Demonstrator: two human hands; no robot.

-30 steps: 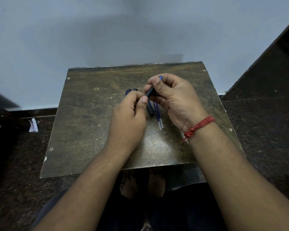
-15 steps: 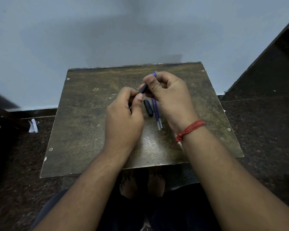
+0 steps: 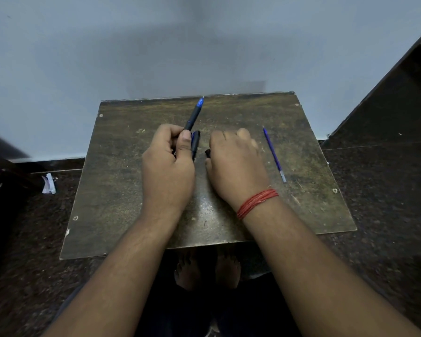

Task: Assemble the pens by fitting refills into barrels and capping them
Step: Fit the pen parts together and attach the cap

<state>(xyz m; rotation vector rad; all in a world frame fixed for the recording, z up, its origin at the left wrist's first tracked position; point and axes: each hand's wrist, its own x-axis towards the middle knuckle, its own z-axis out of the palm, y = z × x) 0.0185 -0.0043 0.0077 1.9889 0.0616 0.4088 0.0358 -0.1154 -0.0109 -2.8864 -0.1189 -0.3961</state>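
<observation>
1. Near edge: bare feet (image 3: 207, 268) visible below the table (image 3: 122, 210), at 6 o'clock of it.
2. Right wrist carries a red thread band (image 3: 257, 203).
3. Right hand (image 3: 233, 164), at table centre, lies knuckles up with fingers curled down; a dark piece (image 3: 207, 153) pokes out at its 9 o'clock side. Whether it grips that piece cannot be told; fingertips are blurred.
4. Left hand (image 3: 168, 164), just beside the right, has fingers and thumb wrapped round a black pen barrel (image 3: 192, 117), blue tip pointing to 1 o'clock, toward the table's far edge.
5. Dark caps (image 3: 195, 142) lie on the table touching the left thumb's 3 o'clock side.
6. One loose blue refill (image 3: 274, 154) lies at 3 o'clock of the right hand, apart from it.
</observation>
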